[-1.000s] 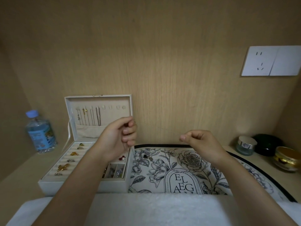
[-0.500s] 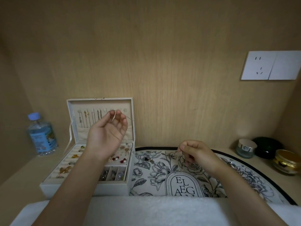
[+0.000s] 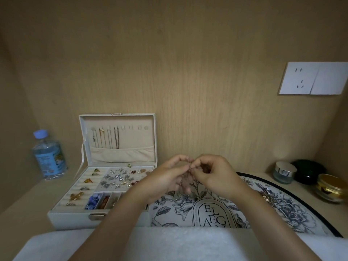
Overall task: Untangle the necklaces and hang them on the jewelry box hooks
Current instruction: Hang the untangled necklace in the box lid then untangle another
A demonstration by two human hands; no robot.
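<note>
A white jewelry box (image 3: pixel 62 217) stands open at the left, its lid upright with a row of hooks (image 3: pixel 124 127). Several necklaces (image 3: pixel 111 139) hang from the left hooks; the right hooks are bare. My left hand (image 3: pixel 167 178) and my right hand (image 3: pixel 212 172) meet above the floral mat (image 3: pixel 282 208), fingertips together, pinching a thin necklace chain (image 3: pixel 190 169) between them. The chain is fine and mostly hidden by my fingers. A small tangle of jewelry (image 3: pixel 267 194) lies on the mat at the right.
A water bottle (image 3: pixel 49 155) stands left of the box. Three jars sit at the right: a glass jar with a silver lid (image 3: pixel 284 172), a black one (image 3: pixel 308 172) and a gold-lidded one (image 3: pixel 331 187). A wall socket (image 3: pixel 312 78) is on the back panel. White cloth (image 3: pixel 169 243) covers the near edge.
My left hand came down from the lid's hooks and moved right. My right hand rose to meet it. Both now pinch the chain together over the mat.
</note>
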